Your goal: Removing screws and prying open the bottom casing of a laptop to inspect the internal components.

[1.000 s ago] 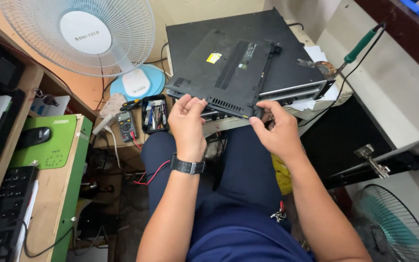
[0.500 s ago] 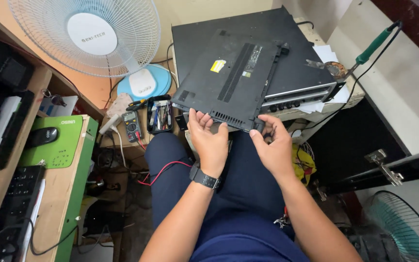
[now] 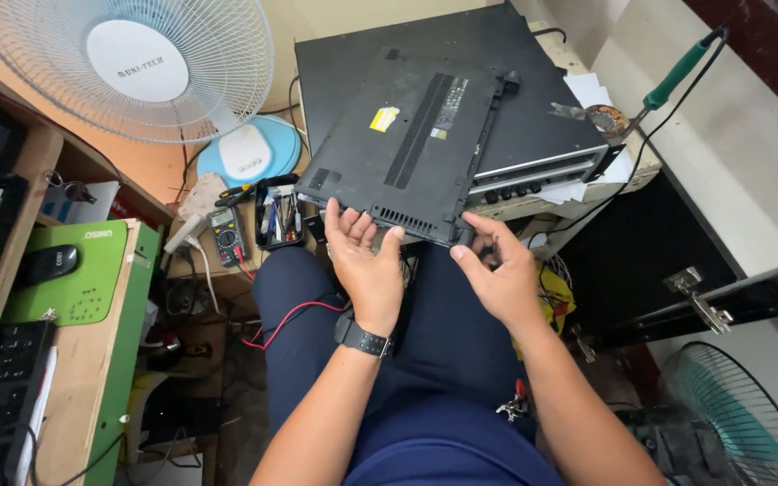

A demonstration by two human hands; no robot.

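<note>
Resting open-palmed under the flat black plastic laptop base [image 3: 411, 144], the left hand [image 3: 366, 261] steadies little, while the right hand [image 3: 497, 274] pinches its corner, risking a slide off the counter [image 3: 578, 67].

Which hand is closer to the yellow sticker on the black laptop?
The left hand. It sits under the laptop's near edge, below the yellow sticker. The right hand is at the laptop's near right corner, farther from the sticker.
</note>
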